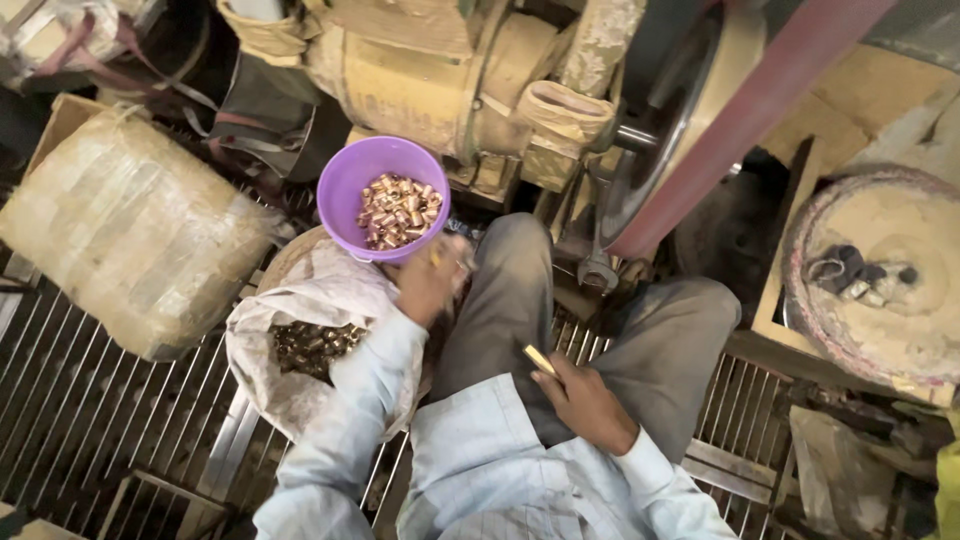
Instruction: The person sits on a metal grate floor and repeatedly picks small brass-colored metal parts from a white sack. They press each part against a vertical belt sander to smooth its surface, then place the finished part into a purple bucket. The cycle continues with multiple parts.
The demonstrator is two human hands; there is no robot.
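**Q:** Grip status, both hands?

**A:** Your left hand (428,283) is raised just below the purple tub (383,197), at the near rim. It is blurred, so whether the fingers are closed on the rim or on a small part cannot be told; a small yellowish item shows at the fingertips. Your right hand (583,400) rests on your right thigh, fingers curled shut around a short brass bar (540,359), which sticks out past the thumb.

**Q:** Where is the tub, and what does it contain?

**A:** It sits above your left knee, in front of the yellow motor (420,70). It is partly filled with small copper-coloured sleeves (398,211), piled toward the near side.

**Q:** What lies to your left?

**A:** An open white sack (300,300) stands just below and to the left of the tub, touching your left sleeve. Darker metal pieces (312,345) show in its mouth. Farther left is a large wrapped bundle (130,230), bound in clear plastic, resting on the metal grate floor (90,410).

**Q:** And ahead and to your right?

**A:** A red belt (760,100) runs diagonally from the upper right down to a wheel (665,120) beside the motor. A spanner (597,262) hangs just beyond your right knee. Well to the right, a round dusty tray (880,270) holds a few small dark parts (855,272).
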